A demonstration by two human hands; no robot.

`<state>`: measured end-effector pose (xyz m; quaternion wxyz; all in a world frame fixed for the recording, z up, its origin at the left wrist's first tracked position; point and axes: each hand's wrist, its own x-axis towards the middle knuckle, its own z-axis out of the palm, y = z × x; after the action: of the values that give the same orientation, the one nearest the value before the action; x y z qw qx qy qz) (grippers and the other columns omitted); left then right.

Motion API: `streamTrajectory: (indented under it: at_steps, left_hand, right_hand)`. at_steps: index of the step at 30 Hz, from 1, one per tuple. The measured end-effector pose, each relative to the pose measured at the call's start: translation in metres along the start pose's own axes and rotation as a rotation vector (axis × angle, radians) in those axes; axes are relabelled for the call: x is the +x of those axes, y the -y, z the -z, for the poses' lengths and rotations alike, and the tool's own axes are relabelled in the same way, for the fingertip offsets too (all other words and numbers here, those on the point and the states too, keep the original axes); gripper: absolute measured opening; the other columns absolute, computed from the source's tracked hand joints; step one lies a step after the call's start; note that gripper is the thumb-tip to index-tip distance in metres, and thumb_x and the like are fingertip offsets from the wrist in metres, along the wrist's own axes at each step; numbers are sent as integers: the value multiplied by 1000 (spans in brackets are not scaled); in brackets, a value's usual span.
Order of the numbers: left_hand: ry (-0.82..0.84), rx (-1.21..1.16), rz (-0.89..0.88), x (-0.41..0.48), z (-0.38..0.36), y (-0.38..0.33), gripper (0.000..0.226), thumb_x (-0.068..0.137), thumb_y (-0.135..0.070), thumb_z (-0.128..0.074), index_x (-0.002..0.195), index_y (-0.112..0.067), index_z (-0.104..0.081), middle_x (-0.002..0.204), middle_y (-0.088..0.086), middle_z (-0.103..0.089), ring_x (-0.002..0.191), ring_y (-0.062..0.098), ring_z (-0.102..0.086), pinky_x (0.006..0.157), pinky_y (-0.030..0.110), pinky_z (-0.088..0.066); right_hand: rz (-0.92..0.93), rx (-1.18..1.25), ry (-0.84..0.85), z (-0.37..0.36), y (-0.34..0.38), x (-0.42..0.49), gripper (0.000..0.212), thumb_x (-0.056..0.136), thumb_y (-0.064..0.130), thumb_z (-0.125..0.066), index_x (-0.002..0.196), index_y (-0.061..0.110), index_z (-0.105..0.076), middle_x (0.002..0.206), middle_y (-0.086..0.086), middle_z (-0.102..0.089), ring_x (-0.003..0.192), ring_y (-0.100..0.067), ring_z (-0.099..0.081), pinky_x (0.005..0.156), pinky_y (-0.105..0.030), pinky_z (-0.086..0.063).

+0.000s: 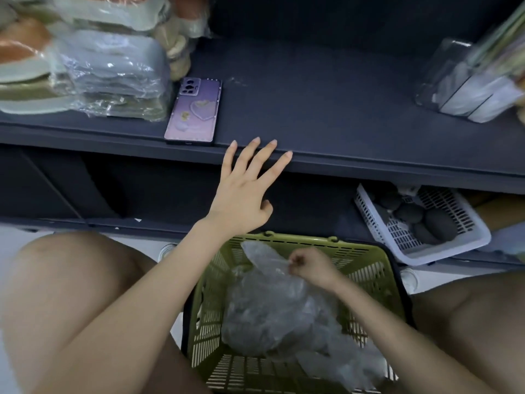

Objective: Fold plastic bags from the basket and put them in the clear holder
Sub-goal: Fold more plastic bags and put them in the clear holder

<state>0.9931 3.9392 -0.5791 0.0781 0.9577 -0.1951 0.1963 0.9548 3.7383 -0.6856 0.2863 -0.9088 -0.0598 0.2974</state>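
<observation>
Over the green basket [298,240], right fingers [297,261] pinch a crumpled, cloudy-clear plastic bag [270,308] — left fingers [248,156] spread apart.

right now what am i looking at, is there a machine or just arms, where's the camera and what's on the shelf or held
There is no machine: these are a person's two bare arms, filmed by one camera worn on their head, looking down. The left hand is open, fingers spread, by the edge of the dark shelf. The right hand pinches a clear plastic bag above the green basket, which holds more bags. On the shelf lie a phone in a purple case, stacked wrapped packs at left and the clear holder at right. A white basket of dark round things sits lower down.
</observation>
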Motion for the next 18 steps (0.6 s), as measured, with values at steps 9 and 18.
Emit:
streamTrajectory:
  at_steps: [9, 18]
  left_hand:
    - [-272, -650, 329, -6, 50, -29, 46, 87, -45, -51, 120, -17, -66, 132, -2, -56, 126, 11, -46, 108, 17, -28]
    - [192, -1084, 152, -5, 88, -38, 51, 65, -64, -72, 111, -44, -65, 120, -24, -60, 118, 0, -53, 100, 15, -38]
  right_hand:
    - [268, 367, -127, 124, 51, -105, 10, 80, 13, -76, 77, 12, -67, 73, 1, -68, 69, -8, -63, 68, -19, -49]
    - [360, 550, 45, 206, 61, -139, 20, 75, 14, -70, 89, 0, -71, 78, -12, -71, 73, -14, -68, 75, -18, -50]
